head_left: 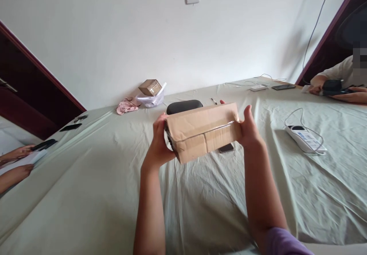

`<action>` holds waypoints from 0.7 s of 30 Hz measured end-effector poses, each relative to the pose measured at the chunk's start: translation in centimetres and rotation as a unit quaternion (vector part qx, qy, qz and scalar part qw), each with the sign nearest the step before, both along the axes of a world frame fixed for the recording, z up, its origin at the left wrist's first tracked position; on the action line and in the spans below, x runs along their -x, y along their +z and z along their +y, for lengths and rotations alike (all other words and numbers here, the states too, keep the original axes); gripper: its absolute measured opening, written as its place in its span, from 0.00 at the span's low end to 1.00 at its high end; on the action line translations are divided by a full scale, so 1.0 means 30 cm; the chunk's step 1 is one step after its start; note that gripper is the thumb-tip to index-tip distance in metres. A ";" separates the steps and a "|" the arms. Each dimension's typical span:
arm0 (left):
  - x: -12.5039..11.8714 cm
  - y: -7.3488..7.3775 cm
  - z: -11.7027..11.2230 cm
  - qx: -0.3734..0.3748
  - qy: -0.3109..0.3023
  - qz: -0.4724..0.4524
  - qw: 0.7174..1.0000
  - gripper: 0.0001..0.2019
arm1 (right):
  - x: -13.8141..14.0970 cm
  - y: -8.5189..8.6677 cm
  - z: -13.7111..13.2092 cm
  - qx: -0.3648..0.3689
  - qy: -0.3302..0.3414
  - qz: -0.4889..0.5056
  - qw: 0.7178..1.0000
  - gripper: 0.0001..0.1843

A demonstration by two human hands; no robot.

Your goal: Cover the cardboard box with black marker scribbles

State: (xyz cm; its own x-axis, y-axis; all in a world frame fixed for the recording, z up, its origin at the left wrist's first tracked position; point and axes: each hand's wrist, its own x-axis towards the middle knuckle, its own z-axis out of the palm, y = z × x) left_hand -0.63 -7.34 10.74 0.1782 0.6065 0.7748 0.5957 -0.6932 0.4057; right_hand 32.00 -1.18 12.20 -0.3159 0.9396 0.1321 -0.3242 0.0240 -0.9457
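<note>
Cardboard box point(203, 132) held above sheet point(86, 194), left hand point(158, 142) and right hand point(249, 128) fingers clamped on ends; phone point(226, 148) beneath.

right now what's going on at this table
A person holds a taped cardboard box up over the cloth-covered table, left hand gripping one end and right hand the other. A phone lies just under it, a power strip to the right. Other people's hands rest at both table edges.
</note>
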 end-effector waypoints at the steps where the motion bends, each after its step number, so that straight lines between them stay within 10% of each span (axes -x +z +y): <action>1: -0.013 0.003 0.001 -0.040 -0.005 0.038 0.998 0.63 | -0.006 0.007 0.003 0.018 -0.022 0.004 1.000 0.55; 8: -0.035 0.010 0.000 -0.127 0.005 0.144 0.981 0.69 | -0.029 0.039 0.002 0.029 -0.097 0.027 0.995 0.46; 12: 0.024 0.023 -0.037 0.078 -0.031 0.013 0.996 0.67 | -0.030 0.036 -0.003 -0.080 -0.102 0.040 0.991 0.51; 18: 0.104 0.064 -0.123 0.366 -0.112 -0.318 0.867 0.51 | -0.024 0.030 -0.004 -0.274 -0.012 -0.043 0.961 0.60; 21: 0.099 0.071 -0.151 0.379 -0.082 -0.325 0.863 0.51 | -0.007 0.042 -0.029 -0.350 -0.007 -0.081 0.933 0.61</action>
State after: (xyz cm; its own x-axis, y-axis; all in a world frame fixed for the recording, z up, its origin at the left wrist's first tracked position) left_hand -3.60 -11.86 12.86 -0.0124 0.9906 0.1364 -0.0087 -0.1365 0.9906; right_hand 32.20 -2.05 13.47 -0.3726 0.6455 0.6667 -0.1736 0.6572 -0.7334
